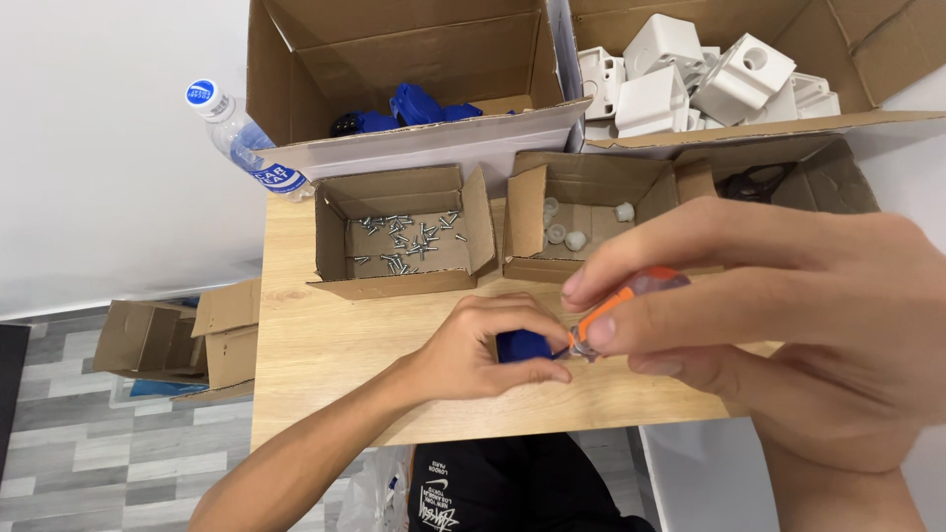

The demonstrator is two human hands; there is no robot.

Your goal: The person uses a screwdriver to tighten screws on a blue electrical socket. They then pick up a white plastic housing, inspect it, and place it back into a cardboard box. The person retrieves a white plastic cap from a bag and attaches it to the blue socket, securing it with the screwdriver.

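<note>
1. Left hand [483,345]: fingers curled and pinched around a small blue plastic part [522,345], held just above the desk [325,345] near its front edge.
2. Right hand [788,305]: close to the camera, fingers pressed around an orange-handled screwdriver [631,296]; its tip meets the blue part, where a small metal fitting shows.
3. Progress, as judged: one blue part is being screwed together; whether the screw is seated cannot be told. Many parts remain in the boxes.
4. Small cardboard box [394,236]: open, holding loose shiny metal screws [404,241].
5. Second small box [581,222]: a few round white plastic caps [572,236].
6. Large box [414,79]: more blue parts.
7. Another large box [838,59]: white, blocky moulded plastic housings [690,74].
8. Clear plastic bottle [241,133], blue cap, at the desk's far left edge.
9. Desk: pale wood grain, smooth.
</note>
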